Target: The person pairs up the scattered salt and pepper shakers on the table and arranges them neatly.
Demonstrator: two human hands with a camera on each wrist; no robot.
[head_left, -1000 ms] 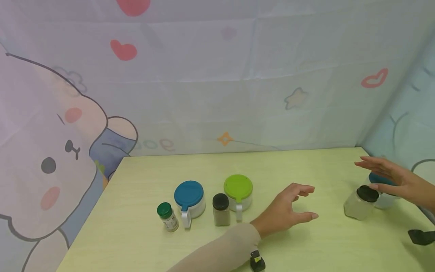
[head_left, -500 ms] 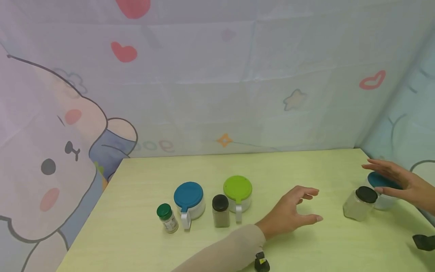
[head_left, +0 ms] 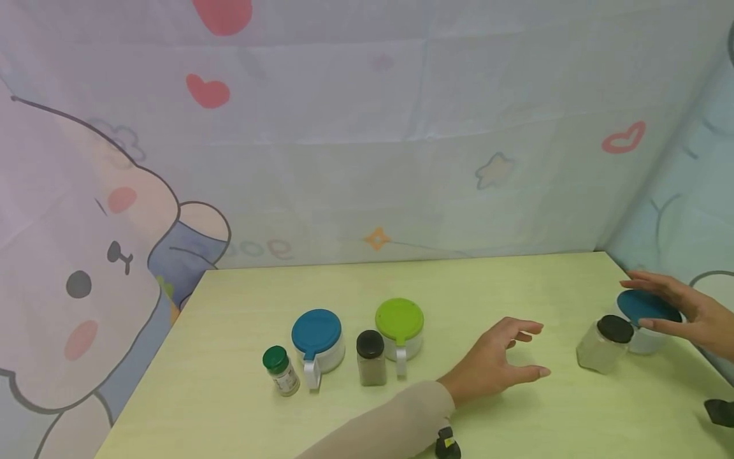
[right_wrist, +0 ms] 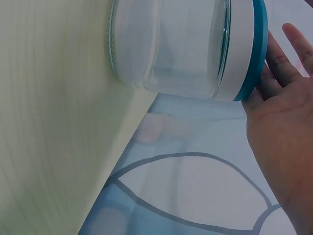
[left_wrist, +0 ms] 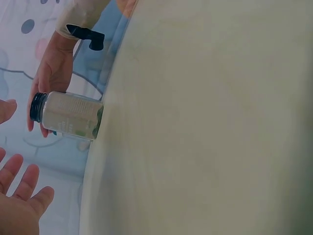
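At the right of the table, my right hand (head_left: 690, 315) is beside the blue lid of a round clear jar (head_left: 648, 341), fingers extended and thumb apart. In the right wrist view, the fingers (right_wrist: 279, 63) lie right at the rim of that lid (right_wrist: 257, 49), and the jar's glass body stands on the table. A clear jar with a black cap (head_left: 603, 344) stands just in front and to the left of it. My left hand (head_left: 496, 360) hovers over the table to the left of this jar, thumb and fingers spread apart with nothing between them.
Further left stand a green-lidded pot (head_left: 399, 319) with a handle, a small black-capped spice jar (head_left: 371, 360), a blue-lidded pot (head_left: 317, 331) with a handle, and a small green-capped bottle (head_left: 282, 370). A printed cloth (head_left: 344, 159) hangs behind the table (head_left: 229, 382).
My right hand has shifted right, away from the black-capped jar and along the blue lid. My left hand has drifted slightly right. The jars stay in place.
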